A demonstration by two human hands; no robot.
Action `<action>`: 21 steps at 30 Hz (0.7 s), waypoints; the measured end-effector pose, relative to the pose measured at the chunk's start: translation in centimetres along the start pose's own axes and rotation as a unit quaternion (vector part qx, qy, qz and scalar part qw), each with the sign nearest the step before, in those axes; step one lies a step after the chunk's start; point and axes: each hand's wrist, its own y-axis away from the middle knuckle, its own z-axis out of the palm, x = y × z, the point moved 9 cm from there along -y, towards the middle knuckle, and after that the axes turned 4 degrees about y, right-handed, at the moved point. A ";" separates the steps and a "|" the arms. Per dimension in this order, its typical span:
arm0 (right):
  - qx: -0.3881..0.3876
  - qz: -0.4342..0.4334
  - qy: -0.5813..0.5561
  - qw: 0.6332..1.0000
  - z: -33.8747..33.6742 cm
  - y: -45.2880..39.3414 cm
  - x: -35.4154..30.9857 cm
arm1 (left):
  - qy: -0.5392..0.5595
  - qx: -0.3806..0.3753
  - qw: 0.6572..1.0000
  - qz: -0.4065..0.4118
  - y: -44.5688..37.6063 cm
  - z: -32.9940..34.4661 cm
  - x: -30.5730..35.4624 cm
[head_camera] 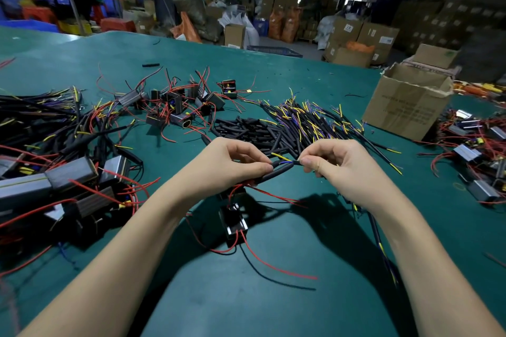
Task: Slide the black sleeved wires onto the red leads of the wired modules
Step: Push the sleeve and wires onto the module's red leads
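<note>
Nearest me, my two bare forearms reach in over a green table (273,295). Just beyond them a small black wired module (232,224) hangs or rests low between my wrists, its red leads (273,265) trailing toward me across the mat.

Above it, my hands meet in the middle. My left hand (227,164) has its fingers curled round a black sleeved wire (273,174), thumb and forefinger pinching it near its end, where thin yellow and blue strands poke out. Red lead wire gathers under that hand, so I judge the sleeve is partway onto the lead, though I cannot tell how far it has gone. My right hand (339,165) pinches the strands or a second sleeve end between thumb and forefinger, the other fingers curled in.

On the near left lies a heap of modules tangled with black sleeved cable (68,172); these look like finished pieces, by my reckoning.

Further out, centre, a loose pile of black sleeves (257,131) and a spread of sleeved wires with yellow and blue tips (315,117) wait unused. Beyond them, a cluster of bare modules with red leads (178,102) is not yet sleeved. More modules (476,145) sit at the right, beside an open cardboard box (408,107).

Much remains, I judge.
</note>
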 end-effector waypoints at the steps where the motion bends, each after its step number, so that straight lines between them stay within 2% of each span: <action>1: -0.001 -0.003 0.000 1.000 0.0 0.0 -0.2 | 0.001 0.000 1.000 0.000 0.0 0.0 0.0; 10: -0.016 -0.026 0.047 0.998 0.6 0.2 -1.2 | 0.005 -0.006 1.000 0.013 0.2 0.4 0.4; 15: -0.017 -0.034 0.072 0.997 1.0 0.0 -1.2 | -0.011 0.018 1.000 0.016 0.1 0.4 0.5; 21: -0.019 -0.055 0.113 0.992 1.7 0.2 -1.9 | -0.075 0.047 0.996 0.006 0.0 0.6 0.2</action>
